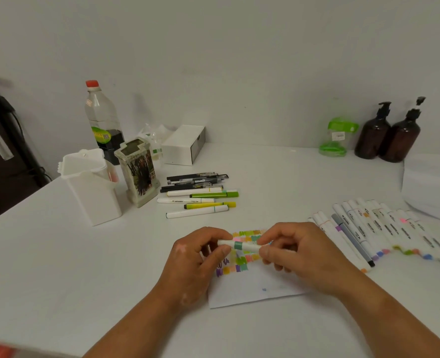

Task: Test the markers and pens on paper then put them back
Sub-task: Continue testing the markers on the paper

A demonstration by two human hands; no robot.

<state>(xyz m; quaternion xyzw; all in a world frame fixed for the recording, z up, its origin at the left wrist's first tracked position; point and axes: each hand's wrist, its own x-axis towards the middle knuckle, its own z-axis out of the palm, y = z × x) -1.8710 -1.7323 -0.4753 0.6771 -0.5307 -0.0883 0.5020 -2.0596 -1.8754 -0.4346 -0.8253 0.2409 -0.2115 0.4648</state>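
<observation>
White table [58,267], grey wall [239,60]; marker [242,245] above paper [252,288].

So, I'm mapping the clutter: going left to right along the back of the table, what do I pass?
White holder → patterned pot → white box → green-lidded jar → brown pump bottles.

2 hands [200,257] [288,251] gripping marker [242,245], paper [255,290]
</observation>
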